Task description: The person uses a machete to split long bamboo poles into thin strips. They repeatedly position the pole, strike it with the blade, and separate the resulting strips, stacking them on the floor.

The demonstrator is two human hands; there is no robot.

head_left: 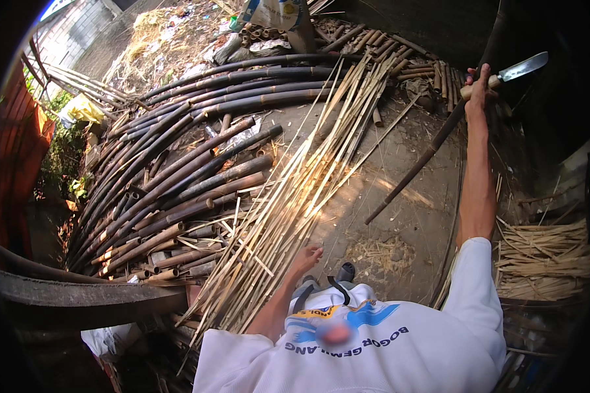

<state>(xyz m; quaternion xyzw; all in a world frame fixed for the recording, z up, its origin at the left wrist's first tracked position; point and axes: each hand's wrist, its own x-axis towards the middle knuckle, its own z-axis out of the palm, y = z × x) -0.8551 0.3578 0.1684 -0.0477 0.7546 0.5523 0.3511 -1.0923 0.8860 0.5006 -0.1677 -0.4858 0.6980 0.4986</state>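
My right hand (pixel 478 88), stretched far out to the right, is closed round the wooden handle of a large knife (pixel 523 67). Its broad, bright blade points to the right. A long dark bamboo pole (pixel 421 164) slants past that same hand, which covers part of it; whether the fingers also grip the pole, I cannot tell. Low in front of my body is my left hand (pixel 304 259), its fingers loosely extended and nothing visible in them. Beside it lies a long spread of pale split bamboo strips (pixel 295 196).
Many dark bamboo poles (pixel 196 173) are piled on the left. Short cut bamboo pieces (pixel 442 82) lie at the back. Bundled strips (pixel 544 255) are stacked at the right. Shavings (pixel 383 255) litter the ground (pixel 413 216) ahead of my feet. A thick curved beam (pixel 85 298) juts in at the lower left.
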